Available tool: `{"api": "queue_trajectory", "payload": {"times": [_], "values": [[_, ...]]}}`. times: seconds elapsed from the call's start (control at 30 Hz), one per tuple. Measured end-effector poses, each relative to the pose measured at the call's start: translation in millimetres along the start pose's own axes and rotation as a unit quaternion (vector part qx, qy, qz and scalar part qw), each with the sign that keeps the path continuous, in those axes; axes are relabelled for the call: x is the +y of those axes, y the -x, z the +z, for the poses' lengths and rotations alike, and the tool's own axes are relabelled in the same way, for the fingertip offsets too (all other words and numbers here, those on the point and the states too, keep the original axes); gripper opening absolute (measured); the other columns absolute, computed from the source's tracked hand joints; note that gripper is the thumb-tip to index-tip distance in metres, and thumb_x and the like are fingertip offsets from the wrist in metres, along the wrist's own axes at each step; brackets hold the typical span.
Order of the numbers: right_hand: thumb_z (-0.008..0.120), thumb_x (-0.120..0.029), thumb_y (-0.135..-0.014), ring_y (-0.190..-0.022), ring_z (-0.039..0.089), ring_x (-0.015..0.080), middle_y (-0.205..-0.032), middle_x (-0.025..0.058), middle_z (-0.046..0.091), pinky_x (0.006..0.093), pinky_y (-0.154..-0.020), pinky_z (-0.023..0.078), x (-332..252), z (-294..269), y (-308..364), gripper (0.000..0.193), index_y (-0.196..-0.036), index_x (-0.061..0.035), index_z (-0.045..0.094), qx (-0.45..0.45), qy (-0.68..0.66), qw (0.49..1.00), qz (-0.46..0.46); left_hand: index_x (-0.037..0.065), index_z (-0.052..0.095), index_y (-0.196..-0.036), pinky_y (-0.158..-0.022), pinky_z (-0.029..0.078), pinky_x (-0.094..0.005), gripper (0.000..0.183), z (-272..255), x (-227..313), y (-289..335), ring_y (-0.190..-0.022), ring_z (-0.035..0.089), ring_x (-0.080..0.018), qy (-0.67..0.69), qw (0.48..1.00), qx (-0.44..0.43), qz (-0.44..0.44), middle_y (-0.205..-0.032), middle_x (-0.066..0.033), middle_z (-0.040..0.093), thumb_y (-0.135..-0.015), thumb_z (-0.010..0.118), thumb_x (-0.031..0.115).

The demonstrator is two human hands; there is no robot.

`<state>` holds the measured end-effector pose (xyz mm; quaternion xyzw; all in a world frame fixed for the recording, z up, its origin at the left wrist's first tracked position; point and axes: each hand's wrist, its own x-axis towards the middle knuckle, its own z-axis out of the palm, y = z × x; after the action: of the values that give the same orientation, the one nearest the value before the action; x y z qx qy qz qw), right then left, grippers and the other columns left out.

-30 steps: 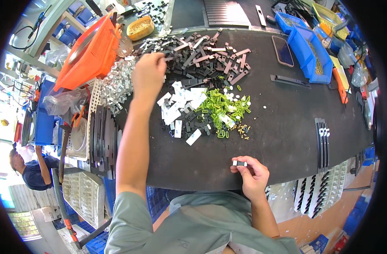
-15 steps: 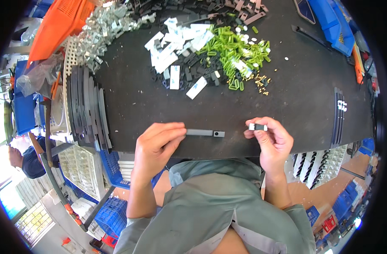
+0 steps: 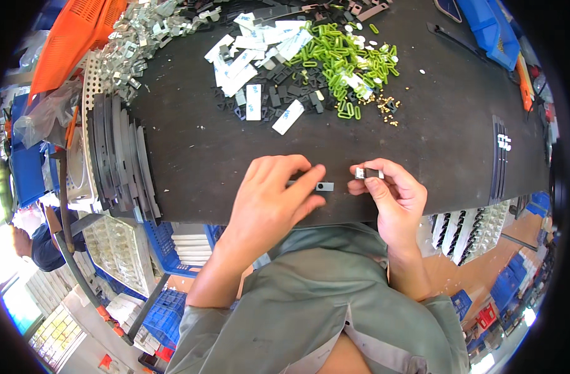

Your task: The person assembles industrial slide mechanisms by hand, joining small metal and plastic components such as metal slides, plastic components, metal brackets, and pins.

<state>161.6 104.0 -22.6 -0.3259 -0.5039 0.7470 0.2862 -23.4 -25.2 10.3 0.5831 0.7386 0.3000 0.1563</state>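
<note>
My left hand [image 3: 269, 193] hovers over a narrow grey strip on the dark bench, with its thumb and index finger apart and nothing visible between them. Only the end of the strip [image 3: 324, 186], with its small dark hole, shows past my fingers; the rest is hidden beneath the hand. To the right, my right hand [image 3: 394, 196] pinches a small black block with silvery metal ends [image 3: 368, 173] between thumb and fingers.
Farther back lie heaps of green oval rings [image 3: 335, 56], white adhesive labels [image 3: 254, 103], metal clips [image 3: 135, 47] and tiny brass pieces [image 3: 388, 107]. Long grey strips [image 3: 120, 156] are stacked at left. Thin black strips [image 3: 498, 162] lie at right.
My left hand has slid right along the grey strip, covering most of it, and its fingers have spread. My right hand still grips the small black block, slightly higher and turned a little.
</note>
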Motion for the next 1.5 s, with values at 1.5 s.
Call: {"api": "queue_trajectory", "payload": {"times": [1.5], "values": [[0.055, 0.017, -0.09, -0.076, 0.068, 0.0131, -0.094, 0.012, 0.069, 0.0244, -0.065, 0.054, -6, 4, -1, 0.022, -0.107, 0.007, 0.064, -0.057, 0.167, 0.981, -0.086, 0.002, 0.072, -0.109, -0.078, 0.056, -0.041, 0.024, -3, 21, -24, -0.088, 0.071, -0.0326, 0.153, 0.987, -0.006, -0.038, -0.102, -0.0136, 0.074, -0.088, 0.078, 0.013]]}}
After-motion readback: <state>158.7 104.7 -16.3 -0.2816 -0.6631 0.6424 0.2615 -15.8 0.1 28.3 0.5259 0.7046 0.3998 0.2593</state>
